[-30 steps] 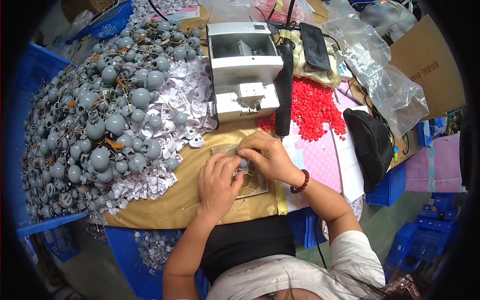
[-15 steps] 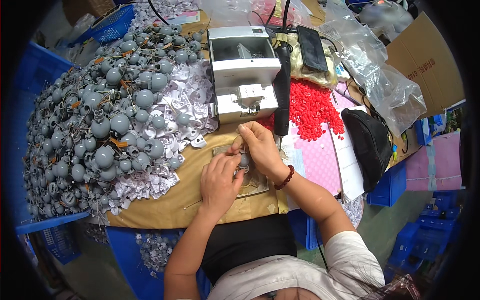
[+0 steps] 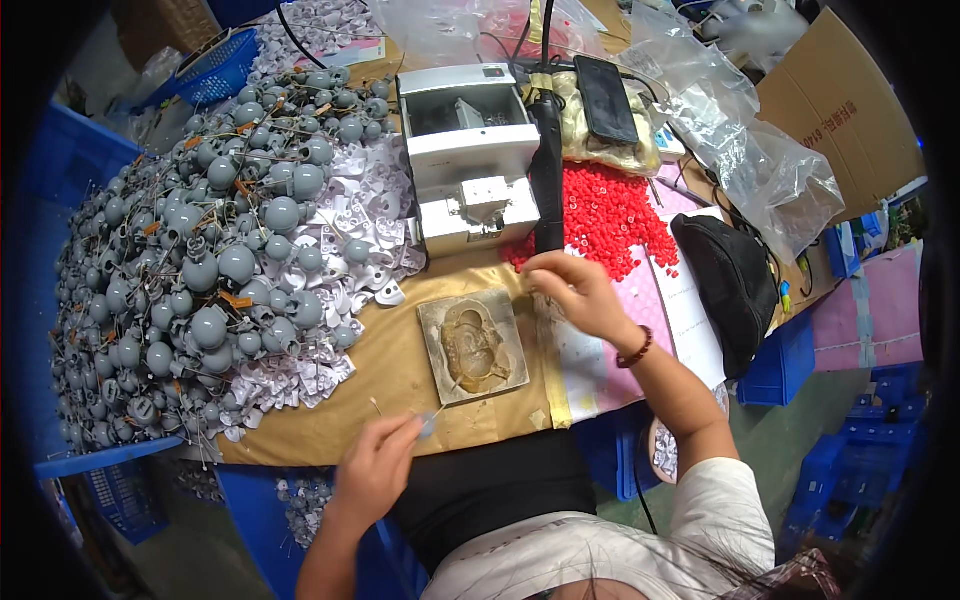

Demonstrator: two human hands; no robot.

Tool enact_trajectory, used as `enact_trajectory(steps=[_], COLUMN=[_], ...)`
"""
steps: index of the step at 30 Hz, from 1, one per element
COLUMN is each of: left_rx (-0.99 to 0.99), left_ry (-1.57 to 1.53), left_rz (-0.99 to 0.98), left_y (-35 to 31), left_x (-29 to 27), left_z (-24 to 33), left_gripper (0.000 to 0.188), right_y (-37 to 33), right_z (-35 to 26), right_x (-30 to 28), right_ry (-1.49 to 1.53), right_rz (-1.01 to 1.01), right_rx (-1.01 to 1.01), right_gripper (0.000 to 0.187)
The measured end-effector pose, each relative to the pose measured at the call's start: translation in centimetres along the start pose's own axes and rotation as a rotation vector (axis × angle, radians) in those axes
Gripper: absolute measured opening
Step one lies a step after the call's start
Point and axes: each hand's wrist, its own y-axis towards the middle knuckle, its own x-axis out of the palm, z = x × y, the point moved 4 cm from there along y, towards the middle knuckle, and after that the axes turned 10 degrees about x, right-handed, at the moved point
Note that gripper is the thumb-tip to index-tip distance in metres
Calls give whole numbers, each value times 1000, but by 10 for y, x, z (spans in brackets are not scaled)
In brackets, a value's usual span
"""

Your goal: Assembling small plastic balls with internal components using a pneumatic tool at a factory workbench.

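Observation:
Low at the front edge of the table, my left hand (image 3: pixel 378 468) is closed on a small grey ball-shaped part (image 3: pixel 428 425), slightly blurred, with thin stems sticking out near the fingers. My right hand (image 3: pixel 585 295) is raised just below the lower end of a black electric screwdriver (image 3: pixel 548 180). Its thumb and fingers are bent together, and whatever is between them is hidden. Between the two hands lies a square metal fixture (image 3: pixel 432 345) with a shaped hollow, and no part sits in it.
Grey ball-shaped parts (image 3: pixel 208 328) with wires are heaped at left, beside white plastic pieces (image 3: pixel 385 220). A silver-white machine (image 3: pixel 470 150) stands behind the fixture. Red small parts (image 3: pixel 610 215), a phone (image 3: pixel 605 100), a black pouch (image 3: pixel 725 290) and a cardboard box (image 3: pixel 850 115) are at right.
Both hands were together over the fixture with a grey part. They have separated: the left has drawn back toward me with a grey part, the right has moved right, uncovering the fixture.

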Motion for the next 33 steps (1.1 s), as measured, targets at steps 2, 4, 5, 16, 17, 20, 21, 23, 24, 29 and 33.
enact_trajectory(steps=[2, 4, 5, 16, 17, 20, 21, 23, 24, 29, 33], left_rx=[-253, -454, -508, 211, 254, 271, 267, 260, 270, 284, 154], left_ry=[25, 105, 146, 662, 765, 964, 986, 1027, 1005, 558, 354], left_rz=[-345, -640, -741, -5, 29, -31, -46, -77, -44, 70, -13], left_y=[-49, -103, -120, 75, 92, 115, 115, 118, 117, 89, 35], left_x=[-26, -43, -48, 16, 25, 44, 46, 48, 45, 32, 41], left_z=[-10, -24, -31, -51, -57, -86, -90, -94, -92, -62, -60], left_gripper=[36, 36, 36, 32, 33, 28, 26, 21, 20, 18, 27], right_y=[-6, -9, -10, -1, 1, 2, 3, 4, 4, -3, -6], right_z=[3, 4, 9, 41, 39, 39, 42, 44, 45, 33, 15], right_x=[-32, -51, -55, -54, -52, -52, -52, -53, -54, -63, -59], right_ry=[-379, -665, -750, -1158, -1159, -1161, -1161, -1157, -1153, -985, -768], right_rz=[206, 283, 284, 300, 307, 313, 315, 322, 327, 371, 357], right_rx=[-128, -211, -216, -234, -248, -235, -232, -231, -233, -276, -289], right_gripper=[16, 18, 18, 13, 12, 12, 13, 13, 13, 15, 16])
